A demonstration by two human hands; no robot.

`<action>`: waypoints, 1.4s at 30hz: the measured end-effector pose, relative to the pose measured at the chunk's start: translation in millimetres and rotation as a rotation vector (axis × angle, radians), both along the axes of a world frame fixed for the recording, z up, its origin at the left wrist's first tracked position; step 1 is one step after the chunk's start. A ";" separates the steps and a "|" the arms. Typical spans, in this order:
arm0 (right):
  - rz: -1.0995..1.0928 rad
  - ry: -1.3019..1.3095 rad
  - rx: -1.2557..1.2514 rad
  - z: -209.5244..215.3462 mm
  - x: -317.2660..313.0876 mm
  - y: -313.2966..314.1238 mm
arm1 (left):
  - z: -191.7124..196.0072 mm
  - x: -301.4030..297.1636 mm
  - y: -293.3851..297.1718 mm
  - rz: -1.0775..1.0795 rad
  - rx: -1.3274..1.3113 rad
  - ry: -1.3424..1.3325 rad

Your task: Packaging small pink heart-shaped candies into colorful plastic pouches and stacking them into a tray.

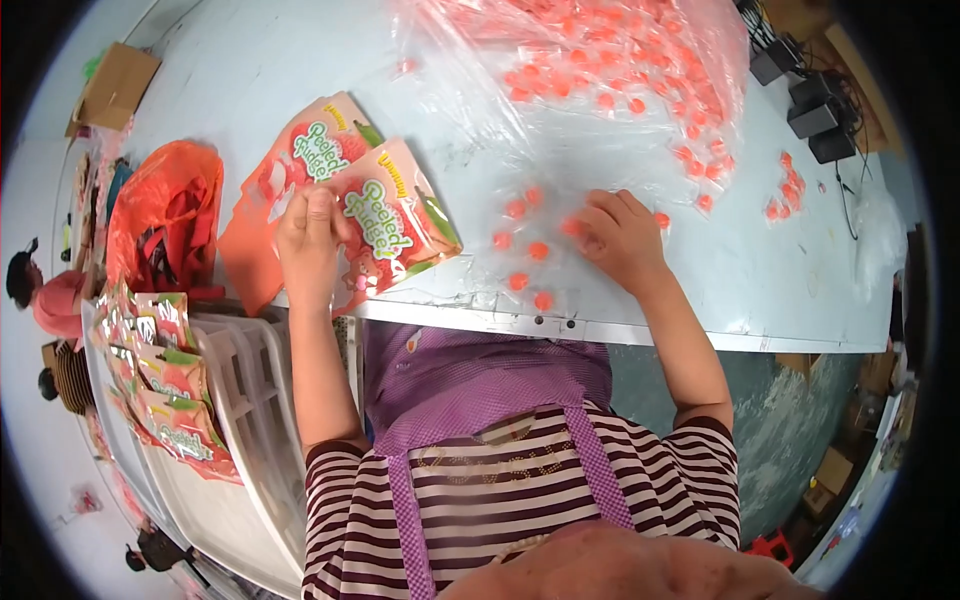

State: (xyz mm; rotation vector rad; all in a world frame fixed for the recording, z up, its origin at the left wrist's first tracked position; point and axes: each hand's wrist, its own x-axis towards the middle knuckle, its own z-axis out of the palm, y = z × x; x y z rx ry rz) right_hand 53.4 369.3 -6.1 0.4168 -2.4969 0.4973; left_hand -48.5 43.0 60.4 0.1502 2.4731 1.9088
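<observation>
My left hand (pixel 315 225) is closed at the left edge of a red printed candy pouch (pixel 385 225), pinching it near the table's front edge. More flat pouches (pixel 310 150) lie fanned beneath and behind it. My right hand (pixel 625 235) is on the table to the right, its fingers curled at a small red candy in a clear wrapper (pixel 572 227). Several similar wrapped candies (pixel 538 250) lie loose between my hands. Whether the pouch's mouth is open cannot be told.
A large clear bag of red candies (pixel 640 60) spreads over the table's far side. More candies (pixel 787 190) lie right, near black power adapters (pixel 815 110). An orange plastic bag (pixel 170 190) sits left. Filled pouches (pixel 170 400) stand in a white crate (pixel 240 440). People work far left.
</observation>
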 end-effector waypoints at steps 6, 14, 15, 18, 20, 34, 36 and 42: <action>-0.003 -0.024 0.005 -4.9 -1.6 1.6 | 9.3 8.6 7.3 -0.329 -0.742 0.531; 0.004 -0.004 -0.008 -3.4 -2.3 0.1 | 26.2 -19.6 44.5 -0.625 -1.108 0.537; 0.008 0.000 -0.012 -3.5 -2.2 0.2 | 27.3 -25.6 45.2 -0.661 -1.182 0.532; 0.013 0.009 -0.005 -4.8 -1.8 0.5 | 32.0 -35.1 49.1 -0.715 -1.278 0.496; 0.012 0.009 -0.017 -5.4 -2.1 0.7 | 32.1 -35.9 48.8 -0.718 -1.267 0.506; 0.034 -0.039 0.134 11.8 2.6 0.3 | 46.2 -23.9 16.8 -0.639 -0.925 0.610; 0.007 0.009 0.178 11.5 1.8 2.6 | 49.1 -18.9 13.9 -0.614 -0.842 0.675; -0.011 0.090 0.114 33.7 12.2 -16.6 | 46.1 -0.9 27.9 -0.662 -0.823 0.779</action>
